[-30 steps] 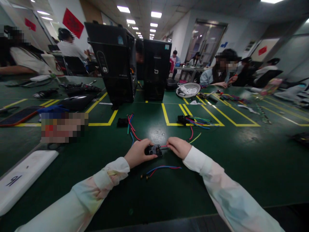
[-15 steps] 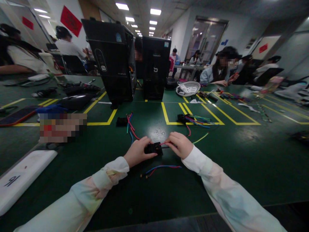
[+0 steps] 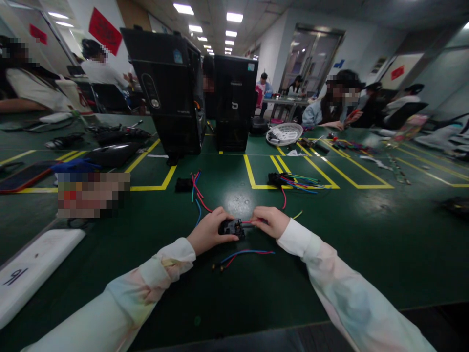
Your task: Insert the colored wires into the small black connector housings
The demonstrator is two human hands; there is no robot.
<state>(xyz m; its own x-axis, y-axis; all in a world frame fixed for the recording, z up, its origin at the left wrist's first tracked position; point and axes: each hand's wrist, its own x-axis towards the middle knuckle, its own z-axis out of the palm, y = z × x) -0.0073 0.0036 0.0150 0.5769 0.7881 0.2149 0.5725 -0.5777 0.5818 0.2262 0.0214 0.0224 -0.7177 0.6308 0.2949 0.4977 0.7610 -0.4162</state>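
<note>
My left hand [image 3: 212,231] is closed round a small black plastic connector block [image 3: 231,227], thumb below and fingers above. At the block's right side, my right hand [image 3: 270,222] pinches a red wire [image 3: 247,222] whose end meets the block; whether it sits inside I cannot tell. A dark, thin piece lies just under that wire, and a yellow-green wire [image 3: 298,214] shows beyond my right hand. Below the hands lie a blue wire [image 3: 242,252] and a red one with metal ends. Past my left hand is another black block [image 3: 183,184] with red, blue and green wires.
A wired black block [image 3: 275,179] lies further right. Two black computer towers [image 3: 234,102] stand at the back, beside a white basket [image 3: 284,134]. A white power bank-like slab [image 3: 40,274] is at left. Yellow tape marks the green table [image 3: 330,274]. Other people sit beyond.
The block has tilted in my left hand, showing more of its face. My right hand has shifted slightly left and down, closer to the block, still pinching the red wire.
</note>
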